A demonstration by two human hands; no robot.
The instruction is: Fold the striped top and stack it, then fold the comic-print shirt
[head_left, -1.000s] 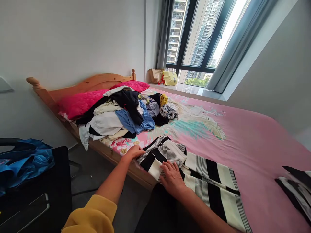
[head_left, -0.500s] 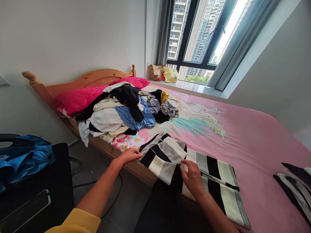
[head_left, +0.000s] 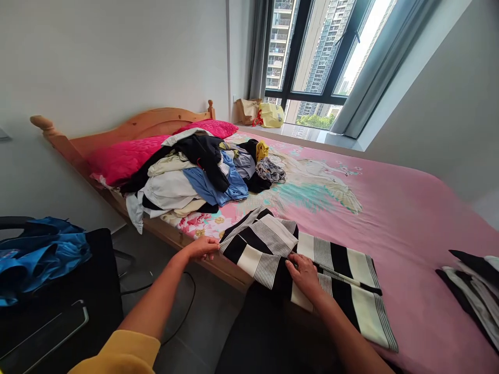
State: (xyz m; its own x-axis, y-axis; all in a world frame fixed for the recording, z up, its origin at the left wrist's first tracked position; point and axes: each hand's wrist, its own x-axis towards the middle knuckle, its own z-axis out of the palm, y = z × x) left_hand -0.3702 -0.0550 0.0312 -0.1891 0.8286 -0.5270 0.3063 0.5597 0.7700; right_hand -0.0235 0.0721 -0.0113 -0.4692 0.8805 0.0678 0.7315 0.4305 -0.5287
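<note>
From the head camera, we see the striped garment (head_left: 323,252) along the near edge of the bed (head_left: 409,218), its black, cream and finely lined bands spread flat toward the right and folded over at the left end. Our left hand (head_left: 205,248) sits just off that near edge, thumb and fingers closed together on the garment's left corner. Our right hand (head_left: 306,272) rests on the cloth about midway along, fingers loosely bent, their tips at the edge of the folded part; we cannot tell whether they grip any fabric. Toward the headboard (head_left: 136,124), a heap of clothes (head_left: 171,192) leans on the pink pillows (head_left: 128,158) and hangs a white piece over the near edge. Well apart at the right, we have a stack of folded clothes (head_left: 473,296). Bags (head_left: 271,115) stand on the windowsill (head_left: 307,134) beyond the far edge.
</note>
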